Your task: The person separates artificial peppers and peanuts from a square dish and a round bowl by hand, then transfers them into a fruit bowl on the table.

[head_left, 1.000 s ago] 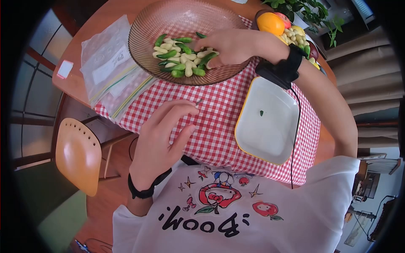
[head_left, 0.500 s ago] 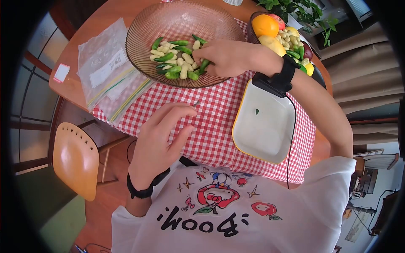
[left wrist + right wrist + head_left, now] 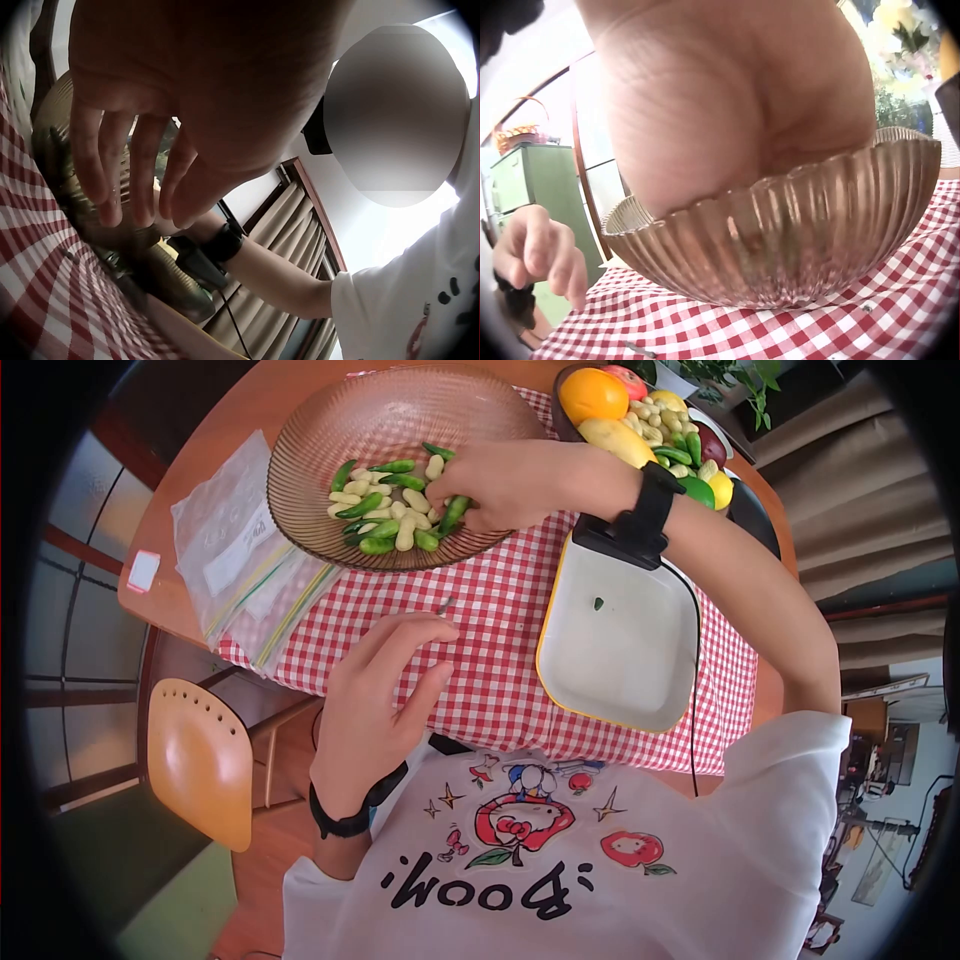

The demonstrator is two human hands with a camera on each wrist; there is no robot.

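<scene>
A ribbed amber glass bowl (image 3: pixel 300 455) holds several green chili peppers (image 3: pixel 378 546) and pale peanuts in their shells (image 3: pixel 404 532). Over its right rim reaches my right hand (image 3: pixel 495 485), fingers down among the contents, with one pepper (image 3: pixel 453 513) right at the fingers. The fingertips are hidden, and I cannot tell whether they pinch anything. In the right wrist view the bowl wall (image 3: pixel 780 232) covers those fingers. My left hand (image 3: pixel 375 695) hovers over the checked cloth near the body, fingers loosely bent and holding nothing. Just beyond its fingertips lies a small dark stem (image 3: pixel 446 605).
A white tray (image 3: pixel 620 670) with a yellow rim lies to the right, a small green bit (image 3: pixel 599 603) inside. Behind it is a fruit bowl with an orange (image 3: pixel 593 396). Clear zip bags (image 3: pixel 235 555) lie on the left. A black cable (image 3: pixel 694 750) runs past the tray.
The right hand's fingers have drawn in toward the bowl's near right side, baring a peanut they covered before. The left hand keeps its pose. The head view has shifted slightly.
</scene>
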